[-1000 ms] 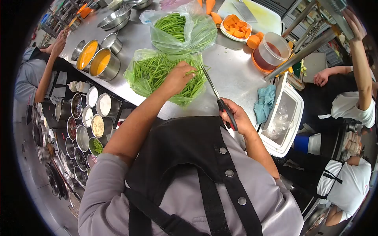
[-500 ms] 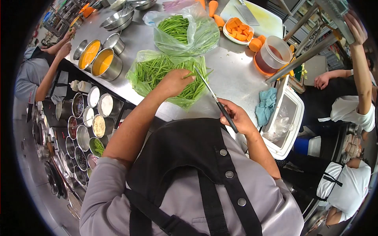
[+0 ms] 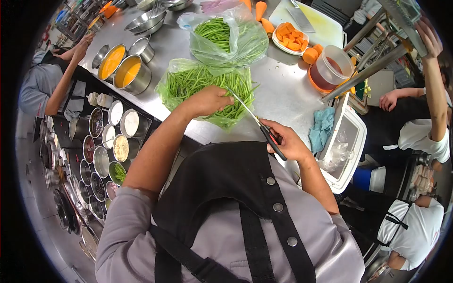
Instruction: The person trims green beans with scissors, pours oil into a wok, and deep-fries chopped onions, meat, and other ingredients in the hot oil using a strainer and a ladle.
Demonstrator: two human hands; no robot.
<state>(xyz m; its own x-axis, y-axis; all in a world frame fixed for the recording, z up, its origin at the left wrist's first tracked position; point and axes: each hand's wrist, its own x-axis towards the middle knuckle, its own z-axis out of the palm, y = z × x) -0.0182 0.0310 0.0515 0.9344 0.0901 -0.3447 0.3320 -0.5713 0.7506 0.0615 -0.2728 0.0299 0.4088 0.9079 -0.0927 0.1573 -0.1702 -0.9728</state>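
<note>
Over the near bag of green beans (image 3: pixel 188 78), my left hand (image 3: pixel 209 101) has its fingers pinched together at the beans; what lies between the fingertips is too small to make out. My right hand (image 3: pixel 287 140) grips the black and red handles of long scissors (image 3: pixel 248 109). Their blades point up and left, with the tips beside my left fingertips, and look closed or nearly so. Behind the near bag lies a second clear bag (image 3: pixel 252 45) with more green beans (image 3: pixel 213 34).
Pots of orange liquid (image 3: pixel 128 74) stand left. Cut carrots (image 3: pixel 291 35), a knife (image 3: pixel 301 18) on a board, a tub of red liquid (image 3: pixel 328 70), a blue cloth (image 3: pixel 322 128) and a white cooler (image 3: pixel 351 151) are right. Co-workers (image 3: pixel 52 82) stand on both sides.
The scissors' blades, apart a second ago, have come together. My left hand has moved slightly down from its earlier place over the beans. The whole view has shifted a little.
</note>
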